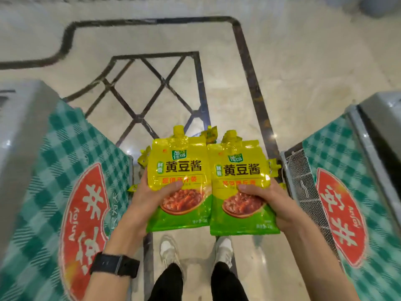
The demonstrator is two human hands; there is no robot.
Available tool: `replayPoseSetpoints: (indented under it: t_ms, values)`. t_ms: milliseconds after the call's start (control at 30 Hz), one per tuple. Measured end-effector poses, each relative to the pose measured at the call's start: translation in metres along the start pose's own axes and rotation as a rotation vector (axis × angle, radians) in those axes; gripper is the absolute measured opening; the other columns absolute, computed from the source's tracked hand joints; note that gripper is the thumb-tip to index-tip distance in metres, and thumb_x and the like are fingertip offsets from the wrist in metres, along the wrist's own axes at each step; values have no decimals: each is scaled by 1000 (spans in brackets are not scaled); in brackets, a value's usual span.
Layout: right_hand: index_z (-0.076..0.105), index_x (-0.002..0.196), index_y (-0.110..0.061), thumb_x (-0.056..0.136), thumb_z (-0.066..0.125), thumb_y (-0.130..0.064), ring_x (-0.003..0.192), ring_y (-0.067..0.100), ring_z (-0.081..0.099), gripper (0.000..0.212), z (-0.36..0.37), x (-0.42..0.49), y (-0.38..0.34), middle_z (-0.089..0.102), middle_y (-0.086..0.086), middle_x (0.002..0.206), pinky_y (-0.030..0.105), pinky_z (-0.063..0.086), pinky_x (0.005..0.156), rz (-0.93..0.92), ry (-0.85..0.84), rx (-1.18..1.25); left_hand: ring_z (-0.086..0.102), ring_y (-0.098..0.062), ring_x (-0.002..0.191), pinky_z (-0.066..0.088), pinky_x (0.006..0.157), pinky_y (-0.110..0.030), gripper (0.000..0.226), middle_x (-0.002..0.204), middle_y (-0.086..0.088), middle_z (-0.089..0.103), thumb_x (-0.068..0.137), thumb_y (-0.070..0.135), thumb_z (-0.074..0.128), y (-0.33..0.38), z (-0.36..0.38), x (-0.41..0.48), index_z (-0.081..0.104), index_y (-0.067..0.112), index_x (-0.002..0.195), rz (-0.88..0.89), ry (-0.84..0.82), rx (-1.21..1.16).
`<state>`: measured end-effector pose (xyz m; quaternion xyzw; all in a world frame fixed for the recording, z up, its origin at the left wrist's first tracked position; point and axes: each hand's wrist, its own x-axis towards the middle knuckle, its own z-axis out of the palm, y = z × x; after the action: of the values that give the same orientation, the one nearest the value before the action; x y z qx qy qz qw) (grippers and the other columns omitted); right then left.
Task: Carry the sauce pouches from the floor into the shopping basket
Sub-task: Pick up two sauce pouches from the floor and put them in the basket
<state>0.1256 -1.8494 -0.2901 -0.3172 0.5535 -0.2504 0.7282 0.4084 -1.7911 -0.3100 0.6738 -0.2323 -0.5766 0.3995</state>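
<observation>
Yellow-green left pouch (180, 170): shiny, spout on top, black letters, brown sauce picture low down, held up over floor (217, 51). Right pouch (240, 170) looks same, edge meets left pouch. Left grip (149, 196) holds left pouch, thumb on front; right grip (267, 198) holds right pouch same way. More pouches (211, 133) on floor behind left pouch, mostly hidden. Wire mesh basket (299, 170) to right of left pouch; inside, cannot tell. Green checked covers (65, 170) on both sides of left pouch. White shoes (169, 248) below left pouch.

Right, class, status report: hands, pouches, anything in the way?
Left hand grips left pouch; right hand grips right pouch. Spare pouches on floor below. Basket not clearly seen; checked covers flank both sides.
</observation>
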Motion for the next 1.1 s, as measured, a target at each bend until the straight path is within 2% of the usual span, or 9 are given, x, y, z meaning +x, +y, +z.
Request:
replayPoseSetpoints:
  t_ms: [100,233,333,467,633,767,867,1000,1100]
  values:
    - [71,110,-14,36,97,-28,93,29,75,80,6,-42,-26,77,12,105,35,61,71,-41,3,45,73,2,81,56,63,-17,81,96,22,76,43,49,93,39,0,-31,55,49,114,31,-43,-4]
    - [78,101,-14,35,96,-29,92,30,75,70,-1,-77,-55,77,14,103,34,61,70,-110,-19,92,76,-17,94,58,81,-37,106,108,5,77,28,57,97,94,12,-55,58,39,124,85,-112,27]
    - [76,103,-14,41,92,-31,96,30,74,67,-19,-87,-81,77,12,103,41,58,86,-188,25,80,75,-27,97,58,86,-49,110,110,-2,77,26,55,99,125,36,-59,58,36,126,127,-168,29]
    - [81,91,-20,55,86,-18,86,24,76,36,-53,-100,-106,78,11,99,30,61,69,-281,53,130,75,-29,97,61,75,-41,108,111,-4,77,29,51,101,154,79,-61,57,35,126,218,-214,41]
    - [71,109,-19,52,90,-9,93,28,74,61,-90,-122,-118,77,10,104,42,58,87,-349,148,161,75,-32,96,62,70,-40,113,112,-9,76,28,45,102,172,130,-60,56,27,130,253,-299,45]
    - [72,106,-17,55,84,-19,87,27,76,52,-106,-135,-115,78,10,102,36,61,76,-354,239,219,72,-35,105,56,91,-53,109,118,-11,74,34,45,102,184,159,-44,56,26,131,252,-438,95]
    - [75,101,-19,53,86,-19,86,25,76,49,-110,-143,-106,78,10,100,32,62,69,-377,334,292,73,-33,104,57,91,-50,109,115,-9,75,32,49,101,195,180,-27,58,25,129,276,-555,155]
    - [71,115,-17,42,95,-28,106,41,69,77,-109,-158,-91,74,16,114,58,51,99,-363,493,414,73,-34,103,56,94,-53,110,114,-10,75,32,45,101,209,214,-8,55,23,130,252,-721,195]
    - [71,116,-17,39,99,-32,105,42,69,83,-107,-179,-82,73,18,116,59,52,97,-403,607,470,72,-35,105,53,97,-55,108,117,-11,74,38,43,101,219,243,-8,53,22,132,232,-898,221]
